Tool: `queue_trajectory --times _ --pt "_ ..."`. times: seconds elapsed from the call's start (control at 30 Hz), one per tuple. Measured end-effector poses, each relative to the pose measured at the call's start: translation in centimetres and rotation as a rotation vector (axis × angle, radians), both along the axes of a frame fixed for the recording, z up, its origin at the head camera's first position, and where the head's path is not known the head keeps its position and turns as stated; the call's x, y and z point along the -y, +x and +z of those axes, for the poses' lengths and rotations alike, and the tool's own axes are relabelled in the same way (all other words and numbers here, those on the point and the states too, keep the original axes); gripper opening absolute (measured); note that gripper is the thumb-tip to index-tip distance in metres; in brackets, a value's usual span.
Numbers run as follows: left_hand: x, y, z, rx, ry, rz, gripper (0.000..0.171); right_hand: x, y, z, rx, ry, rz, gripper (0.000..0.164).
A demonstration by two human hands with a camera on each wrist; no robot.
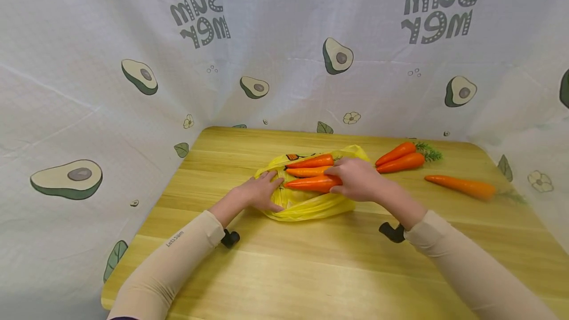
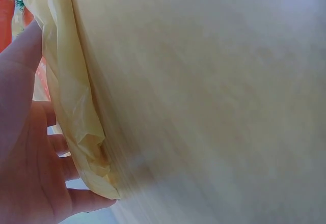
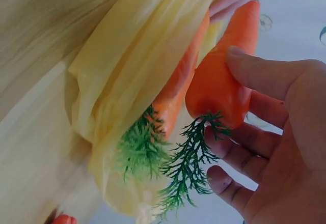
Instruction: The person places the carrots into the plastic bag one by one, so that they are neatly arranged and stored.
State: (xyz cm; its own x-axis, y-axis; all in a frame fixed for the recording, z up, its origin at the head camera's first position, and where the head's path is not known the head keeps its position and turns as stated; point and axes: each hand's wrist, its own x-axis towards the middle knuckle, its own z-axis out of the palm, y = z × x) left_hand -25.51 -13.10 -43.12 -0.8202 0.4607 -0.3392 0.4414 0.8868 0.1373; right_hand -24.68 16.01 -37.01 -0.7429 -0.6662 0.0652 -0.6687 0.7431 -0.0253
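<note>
A thin yellow plastic bag (image 1: pixel 320 210) lies on the table with its mouth spread toward the left. Three orange carrots lie side by side in its mouth: a back carrot (image 1: pixel 311 161), a middle carrot (image 1: pixel 306 171) and a front carrot (image 1: pixel 306 183). My right hand (image 1: pixel 357 179) pinches the thick end of a carrot (image 3: pixel 219 86) between thumb and fingers, its green leafy top hanging below. Beside it another carrot (image 3: pixel 178 89) rests against the bag's wall. My left hand (image 1: pixel 258 192) has its fingers spread inside the bag's left edge, touching the plastic (image 2: pixel 76 96).
Two carrots with green tops (image 1: pixel 402 157) lie behind the bag to the right. A single carrot (image 1: pixel 462 186) lies farther right. The wooden table (image 1: pixel 284 270) ends at a white printed curtain (image 1: pixel 284 38) at the back and sides.
</note>
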Motion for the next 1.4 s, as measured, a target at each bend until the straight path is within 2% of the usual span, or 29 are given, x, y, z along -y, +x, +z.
queue_trajectory --times 0.3,0.67,1.1,1.4 --pt "0.0 0.2 0.1 -0.004 0.007 -0.003 0.096 1.2 0.1 -1.2 0.062 0.019 0.021 0.042" --pt "0.0 0.3 0.2 -0.013 -0.005 -0.009 0.096 1.8 0.3 -1.9 0.085 -0.014 0.03 0.04" --pt "0.0 0.4 0.0 0.009 0.007 0.006 0.096 1.5 0.6 -2.6 0.278 -0.072 -0.019 0.035" --pt "0.0 0.3 -0.1 -0.004 -0.005 -0.001 0.096 1.2 0.5 -2.8 0.305 -0.125 0.008 0.031"
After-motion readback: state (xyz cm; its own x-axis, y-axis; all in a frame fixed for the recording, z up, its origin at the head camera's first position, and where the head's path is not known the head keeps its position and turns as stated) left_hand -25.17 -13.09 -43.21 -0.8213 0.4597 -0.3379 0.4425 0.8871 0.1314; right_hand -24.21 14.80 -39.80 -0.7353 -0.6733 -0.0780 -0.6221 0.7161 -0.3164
